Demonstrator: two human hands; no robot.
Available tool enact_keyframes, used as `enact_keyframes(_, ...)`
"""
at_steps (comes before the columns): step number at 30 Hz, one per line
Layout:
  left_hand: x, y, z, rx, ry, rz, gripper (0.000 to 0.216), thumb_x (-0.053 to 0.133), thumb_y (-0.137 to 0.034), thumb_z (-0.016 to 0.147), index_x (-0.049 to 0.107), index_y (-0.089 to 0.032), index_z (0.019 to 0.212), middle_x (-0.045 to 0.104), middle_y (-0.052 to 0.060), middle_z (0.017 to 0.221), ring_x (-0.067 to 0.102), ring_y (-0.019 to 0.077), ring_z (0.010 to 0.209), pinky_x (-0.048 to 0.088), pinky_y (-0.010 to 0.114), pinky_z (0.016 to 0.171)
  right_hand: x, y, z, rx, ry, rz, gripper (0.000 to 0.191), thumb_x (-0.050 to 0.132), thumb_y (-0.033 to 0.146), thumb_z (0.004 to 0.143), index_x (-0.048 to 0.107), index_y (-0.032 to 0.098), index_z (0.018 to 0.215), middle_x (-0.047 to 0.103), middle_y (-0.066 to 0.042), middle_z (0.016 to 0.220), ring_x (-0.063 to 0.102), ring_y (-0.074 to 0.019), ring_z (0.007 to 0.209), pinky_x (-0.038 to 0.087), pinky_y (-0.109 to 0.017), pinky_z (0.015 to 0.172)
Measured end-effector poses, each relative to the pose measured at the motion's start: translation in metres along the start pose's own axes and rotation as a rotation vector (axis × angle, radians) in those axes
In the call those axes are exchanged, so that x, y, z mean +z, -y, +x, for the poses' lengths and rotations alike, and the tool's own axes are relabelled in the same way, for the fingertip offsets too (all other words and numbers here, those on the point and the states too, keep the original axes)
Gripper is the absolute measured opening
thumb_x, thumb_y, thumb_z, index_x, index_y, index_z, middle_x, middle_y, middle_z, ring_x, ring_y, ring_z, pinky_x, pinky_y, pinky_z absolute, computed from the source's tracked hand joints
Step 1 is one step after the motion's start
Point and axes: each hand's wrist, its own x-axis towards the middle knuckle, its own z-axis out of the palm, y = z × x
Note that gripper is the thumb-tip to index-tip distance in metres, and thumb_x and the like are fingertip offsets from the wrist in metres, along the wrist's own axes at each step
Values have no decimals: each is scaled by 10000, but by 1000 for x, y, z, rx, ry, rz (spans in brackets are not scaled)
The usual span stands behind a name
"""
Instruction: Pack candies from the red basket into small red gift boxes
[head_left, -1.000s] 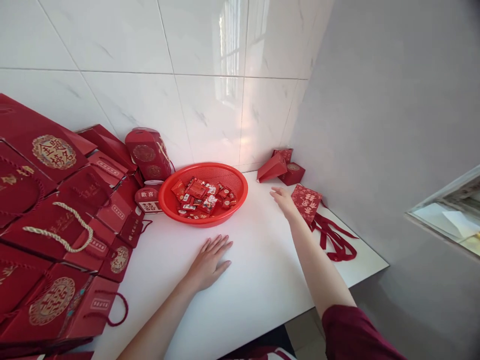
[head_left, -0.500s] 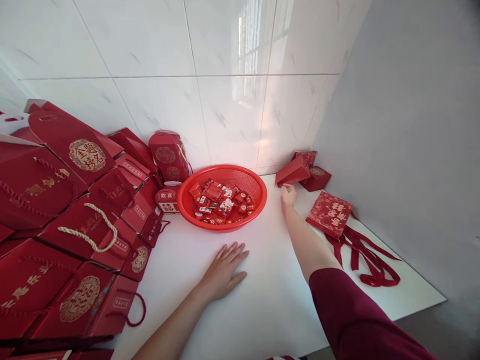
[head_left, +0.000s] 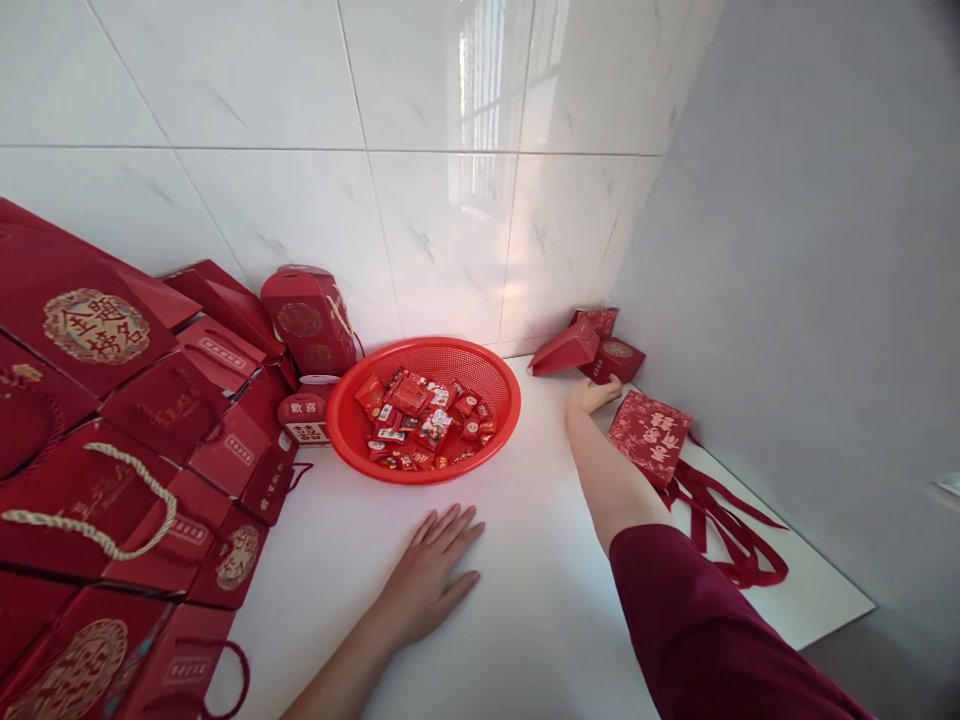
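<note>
My left hand point(head_left: 431, 580): flat, fingers spread, on one table point(head_left: 532, 560) | my right hand point(head_left: 594, 397): beside three corner boxes point(head_left: 581, 347), grip I cannot tell | one basket point(head_left: 421, 474), sweets point(head_left: 435, 428) overlapping, uncountable | handled boxes point(head_left: 161, 405) at left, some cut off

The small box point(head_left: 622, 359) is smooth card, the basket point(head_left: 420, 476) glossy plastic, the ribbon point(head_left: 757, 577) cloth.

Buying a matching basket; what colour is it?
The basket is bright red, clearest in head view.
</note>
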Motion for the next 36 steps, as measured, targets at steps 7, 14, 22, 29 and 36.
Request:
enact_keyframes(7, 0, 2, 0, 12, -5, -4, 572, 414, -445, 1001, 225, -385, 1537, 239, -17, 1618, 237, 251, 1495, 237, 540, 1217, 4, 2, 6, -29, -15, -8, 706, 537, 307, 876, 217, 70, 1459, 406, -279, 1415, 409, -324, 1373, 376, -488, 1116)
enact_keyframes(14, -1, 1, 1, 7, 6, 0, 563, 401, -449, 1005, 228, -384, 1537, 240, -21, 1618, 243, 255, 1493, 235, 544, 1216, 6, 2, 10, -19, -48, -64, 809, 592, 450, 836, 227, 99, 1467, 344, -296, 1455, 385, -375, 1374, 393, -544, 1079)
enact_keyframes(22, -4, 2, 1, -2, 28, -3, 565, 400, -447, 1005, 232, -373, 1539, 232, -19, 1621, 231, 253, 1497, 239, 540, 1217, 7, -1, 27, -52, -17, -119, 1064, 720, 372, 716, 87, 59, 1511, 231, -311, 1523, 290, -401, 1418, 251, -542, 1166)
enact_keyframes(29, -3, 2, 2, 2, -6, -30, 524, 422, -432, 998, 328, -358, 1509, 280, 0, 1608, 270, 262, 1484, 256, 535, 1211, 7, 1, 29, -13, -15, -127, 1075, 760, 393, 651, 185, 56, 1493, 362, -297, 1392, 392, -439, 1304, 345, -546, 1109)
enact_keyframes(36, 0, 4, 1, 18, -45, -49, 517, 431, -434, 994, 350, -359, 1499, 313, 7, 1596, 292, 256, 1475, 255, 527, 1210, -22, 52, 46, -201, 3, -84, 1004, 716, 327, 685, 189, 86, 1504, 315, -257, 1434, 305, -393, 1372, 267, -538, 1168)
